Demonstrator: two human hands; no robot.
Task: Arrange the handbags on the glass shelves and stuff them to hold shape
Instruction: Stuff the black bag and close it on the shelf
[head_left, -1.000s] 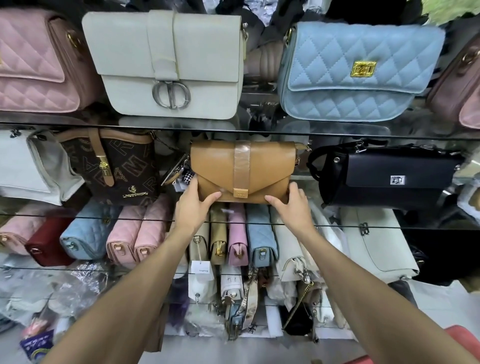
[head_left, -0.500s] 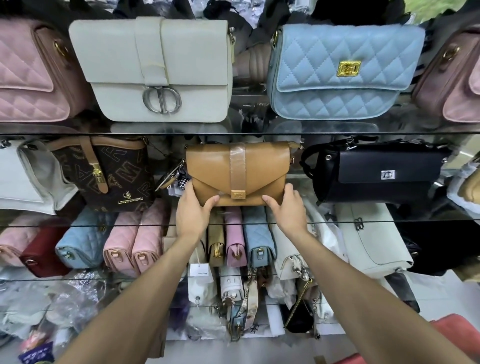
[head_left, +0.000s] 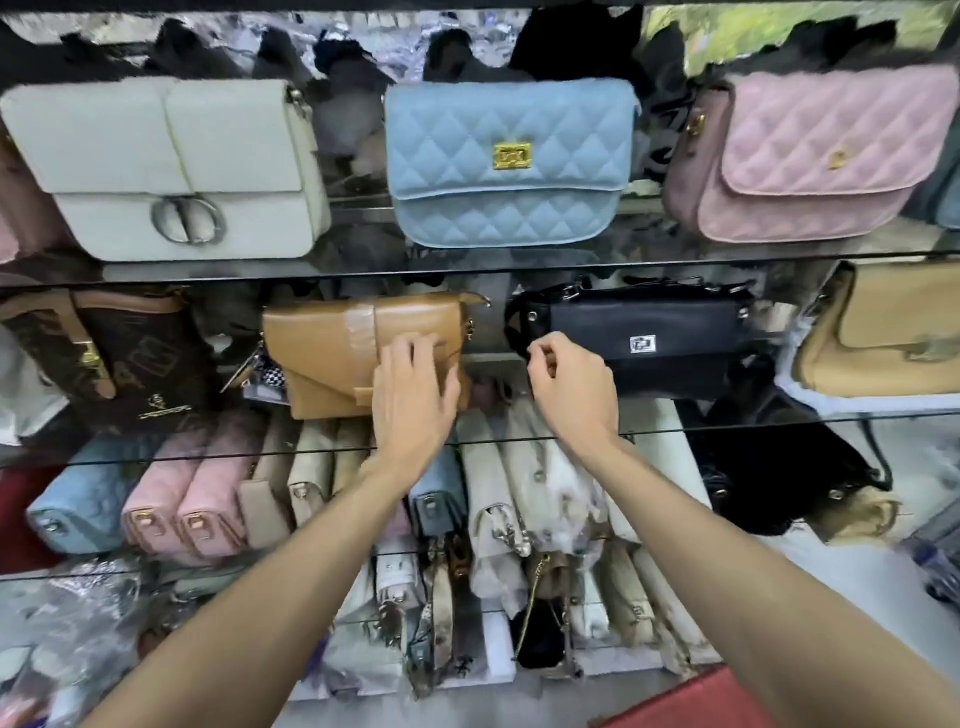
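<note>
The left hand (head_left: 413, 395) is laid on the tan bag's (head_left: 332, 353) right front, fingers spread and nearly straight. The right hand (head_left: 571, 387) is held with fingers loosely curled, gripping nothing, just left of the black bag (head_left: 654, 338). Both bags are stood on the glass shelf (head_left: 779, 418), beyond the wrists.

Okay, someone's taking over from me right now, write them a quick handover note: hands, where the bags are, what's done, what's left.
Left hand: fingers spread flat on the front of the tan handbag, no grip on it.
Right hand: loosely curled, holding nothing, in front of the left end of the black handbag.
Both bags stand side by side on the middle glass shelf.
Done: tan bag placed upright.
Left: square up the black bag; stuffing cannot be judged from here.
</note>
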